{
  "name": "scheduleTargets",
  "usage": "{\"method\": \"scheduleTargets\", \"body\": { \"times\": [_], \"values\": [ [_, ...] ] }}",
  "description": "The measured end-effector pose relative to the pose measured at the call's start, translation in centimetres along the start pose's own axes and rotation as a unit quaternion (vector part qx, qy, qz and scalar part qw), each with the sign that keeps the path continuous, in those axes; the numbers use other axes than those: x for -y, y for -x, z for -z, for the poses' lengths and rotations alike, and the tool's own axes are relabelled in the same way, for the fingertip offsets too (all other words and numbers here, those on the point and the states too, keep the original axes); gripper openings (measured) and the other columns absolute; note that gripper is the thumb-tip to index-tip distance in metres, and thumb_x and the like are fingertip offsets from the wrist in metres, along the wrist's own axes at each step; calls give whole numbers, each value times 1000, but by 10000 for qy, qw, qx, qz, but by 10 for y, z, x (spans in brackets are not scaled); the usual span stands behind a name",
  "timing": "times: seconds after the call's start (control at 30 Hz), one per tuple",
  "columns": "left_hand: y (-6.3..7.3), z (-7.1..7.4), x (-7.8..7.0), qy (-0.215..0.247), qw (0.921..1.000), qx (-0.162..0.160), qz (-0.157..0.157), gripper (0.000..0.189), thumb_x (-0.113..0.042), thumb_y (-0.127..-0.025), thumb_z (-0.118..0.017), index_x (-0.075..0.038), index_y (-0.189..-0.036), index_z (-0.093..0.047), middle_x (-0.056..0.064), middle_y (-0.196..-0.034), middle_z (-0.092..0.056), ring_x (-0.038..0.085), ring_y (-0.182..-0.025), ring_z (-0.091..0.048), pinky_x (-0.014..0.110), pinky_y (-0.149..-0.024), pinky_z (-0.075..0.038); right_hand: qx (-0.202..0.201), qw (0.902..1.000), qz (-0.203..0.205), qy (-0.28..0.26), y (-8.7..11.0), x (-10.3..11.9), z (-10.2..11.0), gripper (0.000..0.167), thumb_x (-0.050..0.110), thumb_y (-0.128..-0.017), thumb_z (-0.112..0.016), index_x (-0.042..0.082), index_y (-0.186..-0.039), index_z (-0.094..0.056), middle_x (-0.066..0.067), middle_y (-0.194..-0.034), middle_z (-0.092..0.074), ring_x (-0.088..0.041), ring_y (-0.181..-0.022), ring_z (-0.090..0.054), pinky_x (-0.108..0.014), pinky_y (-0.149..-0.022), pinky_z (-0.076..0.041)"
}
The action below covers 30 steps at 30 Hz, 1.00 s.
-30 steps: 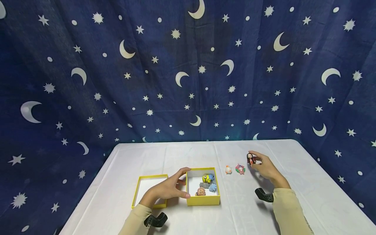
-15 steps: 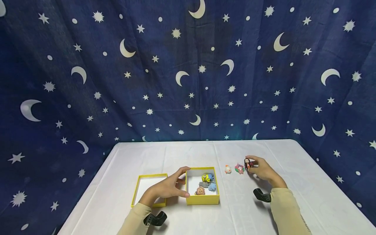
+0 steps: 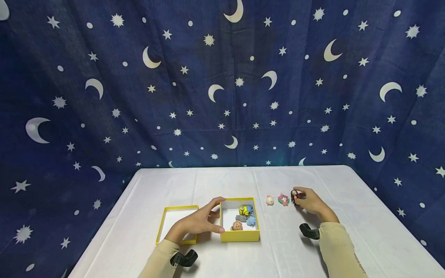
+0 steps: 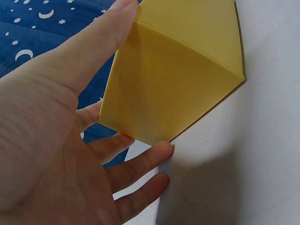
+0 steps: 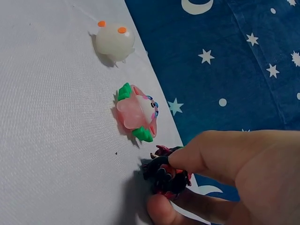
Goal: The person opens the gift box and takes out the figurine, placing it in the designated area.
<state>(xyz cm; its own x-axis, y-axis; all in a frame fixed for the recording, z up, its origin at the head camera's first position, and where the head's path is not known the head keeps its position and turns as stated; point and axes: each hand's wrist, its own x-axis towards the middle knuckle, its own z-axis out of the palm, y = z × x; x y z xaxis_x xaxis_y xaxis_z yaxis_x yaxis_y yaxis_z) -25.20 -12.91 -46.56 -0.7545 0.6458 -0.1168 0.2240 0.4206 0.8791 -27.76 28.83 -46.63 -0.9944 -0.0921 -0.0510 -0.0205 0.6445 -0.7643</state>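
Note:
My left hand point(image 3: 198, 221) grips the left side of a yellow box point(image 3: 240, 236), thumb at the near corner and fingers at the far one. In the left wrist view the fingers reach along the wall of that box point(image 4: 173, 84). Inside lie a yellow-and-blue minion figure point(image 3: 245, 210), a brown lion-like figure point(image 3: 237, 226), a light blue toy point(image 3: 251, 221) and a grey one point(image 3: 241, 218). My right hand point(image 3: 311, 200) pinches a small black-haired doll figurine point(image 3: 294, 196) low over the table. Beside it sits a pink figure with green parts point(image 5: 133, 112).
A white round toy with orange bits point(image 3: 269, 200) stands left of the pink figure. The yellow-rimmed box lid point(image 3: 160, 226) lies left of the box, partly behind my left hand. White cloth covers the table point(image 3: 222, 181); a starry blue curtain point(image 3: 194, 96) hangs behind.
My right hand has brought the figurine down and toward the pink figure, then slightly back right beside it. The left hand stays on the box.

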Motion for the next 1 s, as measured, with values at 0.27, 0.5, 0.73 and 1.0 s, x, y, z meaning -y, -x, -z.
{"method": "scheduleTargets", "body": {
  "times": [0.27,0.5,0.73,1.0],
  "values": [
    [0,0,0,-32,10000,-15,1,95,-25,-84,-84,-25,-158,-23,15,-165,-27,33,-136,-50,52,-113,-44,-17,9998,-82,155,0,-1,1,55,1,-94,-54,-17,-144,-38,-45,-123,-54,-17,-68,-63,-29,-64,-48],
    [0,0,-1,-27,10000,-12,29,96,-24,-85,-83,-24,-159,-22,16,-164,-27,33,-136,-50,51,-112,-44,-174,9995,-57,276,0,-1,3,52,6,-96,-54,-16,-141,-42,-39,-114,-61,-19,-67,-64,-30,-64,-48],
    [0,1,0,-46,10000,-27,66,95,-26,-85,-83,-26,-159,-22,15,-165,-25,33,-136,-50,50,-113,-44,-361,9980,-176,481,3,8,8,54,21,-102,-55,-13,-143,-43,-39,-119,-62,-25,-76,-70,-37,-72,-52],
    [1,0,0,-16,10000,-30,46,96,-26,-84,-84,-26,-158,-23,13,-165,-26,32,-135,-50,50,-113,-44,-724,9946,114,742,6,22,10,55,28,-103,-56,-11,-141,-47,-39,-125,-59,-51,-113,-61,-59,-92,-51]
  ]
}}
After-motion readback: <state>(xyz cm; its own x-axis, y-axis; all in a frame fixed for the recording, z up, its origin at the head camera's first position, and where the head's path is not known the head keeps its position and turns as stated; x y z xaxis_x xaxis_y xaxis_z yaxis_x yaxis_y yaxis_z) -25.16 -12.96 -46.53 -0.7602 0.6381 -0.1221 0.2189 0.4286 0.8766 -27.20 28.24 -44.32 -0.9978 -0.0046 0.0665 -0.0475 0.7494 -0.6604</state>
